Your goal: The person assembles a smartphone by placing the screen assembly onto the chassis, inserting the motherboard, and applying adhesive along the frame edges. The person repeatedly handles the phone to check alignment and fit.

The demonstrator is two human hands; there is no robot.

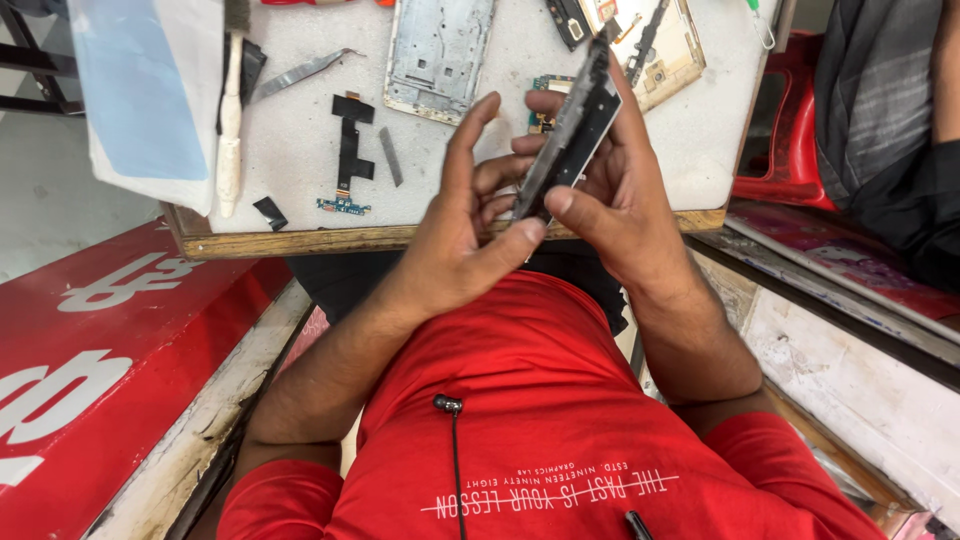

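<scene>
- The phone frame is held in the air between the two hands, above the near edge of the board, not resting on it.
- Its long axis runs slantwise: the lower end points toward the person's chest and the upper end points away, toward the far right part of the board. It is turned on its edge, so mostly the thin dark side shows.
- The left hand lies on the left of the frame and a little below it. Its thumb presses on the lower end, its index finger stands up free beside the frame, and the other fingers are curled toward the frame's side; whether they touch it I cannot tell.
- The right hand lies on the right and behind the frame. Its thumb meets the lower end near the left thumb, and its fingers wrap around the back of the frame higher up. This hand carries more of the length.
- Both hands are therefore closed on the same thing, pinching it from opposite sides, and both are equally near.
- On the board behind the hands lie a metal plate near the far edge, a black flex cable toward the middle left, a white-handled tool near the left edge, and an open phone body at the far right corner.
- A small circuit board lies just behind the fingers, partly hidden.
</scene>
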